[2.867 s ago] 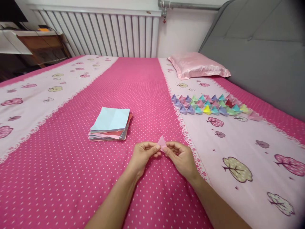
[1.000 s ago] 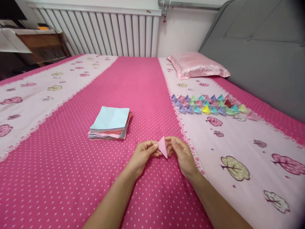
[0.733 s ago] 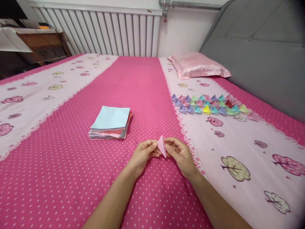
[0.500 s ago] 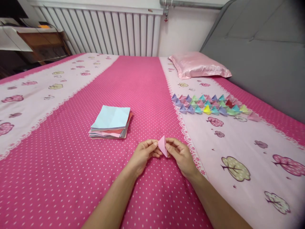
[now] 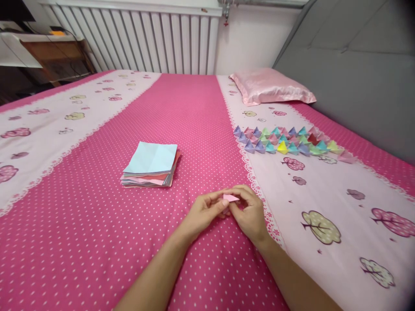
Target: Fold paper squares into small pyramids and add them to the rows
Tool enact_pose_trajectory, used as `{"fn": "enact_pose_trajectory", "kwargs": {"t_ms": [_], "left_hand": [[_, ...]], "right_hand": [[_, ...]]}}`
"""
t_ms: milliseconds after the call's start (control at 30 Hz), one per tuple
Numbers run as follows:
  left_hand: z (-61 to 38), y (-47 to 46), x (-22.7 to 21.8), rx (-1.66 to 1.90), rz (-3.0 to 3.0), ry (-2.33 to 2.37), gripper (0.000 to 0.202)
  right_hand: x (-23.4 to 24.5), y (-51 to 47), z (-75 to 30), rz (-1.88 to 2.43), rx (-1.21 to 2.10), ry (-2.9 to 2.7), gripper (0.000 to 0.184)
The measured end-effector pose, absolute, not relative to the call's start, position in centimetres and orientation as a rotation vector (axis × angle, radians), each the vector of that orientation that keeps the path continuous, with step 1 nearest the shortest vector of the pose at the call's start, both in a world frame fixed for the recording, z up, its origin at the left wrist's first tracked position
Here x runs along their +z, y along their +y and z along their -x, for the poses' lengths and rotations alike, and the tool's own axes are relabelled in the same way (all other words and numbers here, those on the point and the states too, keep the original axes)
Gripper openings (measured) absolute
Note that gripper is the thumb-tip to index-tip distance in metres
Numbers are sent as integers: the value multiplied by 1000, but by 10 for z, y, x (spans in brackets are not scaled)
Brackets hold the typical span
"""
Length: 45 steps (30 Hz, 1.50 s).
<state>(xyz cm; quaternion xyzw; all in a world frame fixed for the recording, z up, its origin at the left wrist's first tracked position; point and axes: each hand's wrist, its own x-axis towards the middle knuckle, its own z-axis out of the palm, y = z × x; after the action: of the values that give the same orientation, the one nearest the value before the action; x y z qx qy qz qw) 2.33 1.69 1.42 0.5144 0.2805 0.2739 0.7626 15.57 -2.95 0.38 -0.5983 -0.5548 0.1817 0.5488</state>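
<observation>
My left hand (image 5: 204, 211) and my right hand (image 5: 249, 211) meet just above the pink dotted bedspread (image 5: 97, 224), both pinching a small folded pink paper piece (image 5: 231, 198). The piece lies nearly flat between my fingertips, and most of it is hidden by them. A stack of coloured square papers (image 5: 149, 165) with a light blue sheet on top sits on the bed to the left and beyond my hands. Rows of several small folded paper shapes (image 5: 285, 141) in many colours lie on the pale strip of the bed to the right.
A pink satin pillow (image 5: 270, 86) rests against the grey padded headboard (image 5: 353, 65) at the back right. A white radiator (image 5: 136, 39) runs along the far wall. A wooden shelf unit (image 5: 48, 56) stands at the far left beyond the bed.
The pink piece stood upright as a triangle between my fingers; now it is tipped down flat and my fingers close over it. Both hands have shifted slightly to the right.
</observation>
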Motion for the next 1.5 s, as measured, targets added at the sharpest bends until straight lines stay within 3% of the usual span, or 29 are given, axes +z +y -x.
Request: {"fn": "enact_pose_trajectory", "kwargs": {"t_ms": [133, 500, 833, 1033, 1233, 1500], "left_hand": [[-26, 15, 11, 530, -1050, 531, 58], [-26, 17, 18, 681, -785, 616, 22], [-23, 18, 17, 694, -748, 560, 24], [-25, 18, 17, 681, -855, 601, 25], [-26, 18, 8, 646, -996, 665, 32], [-26, 20, 0, 606, -1117, 813, 33]], "right_hand": [[3, -30, -155, 1466, 357, -1301, 17], [10, -33, -157, 1318, 505, -1495, 32], [4, -28, -157, 1386, 453, -1406, 24], [2, -28, -155, 1401, 577, -1267, 48], [3, -27, -158, 1389, 601, -1200, 12], [-5, -25, -160, 1310, 947, -899, 19]]}}
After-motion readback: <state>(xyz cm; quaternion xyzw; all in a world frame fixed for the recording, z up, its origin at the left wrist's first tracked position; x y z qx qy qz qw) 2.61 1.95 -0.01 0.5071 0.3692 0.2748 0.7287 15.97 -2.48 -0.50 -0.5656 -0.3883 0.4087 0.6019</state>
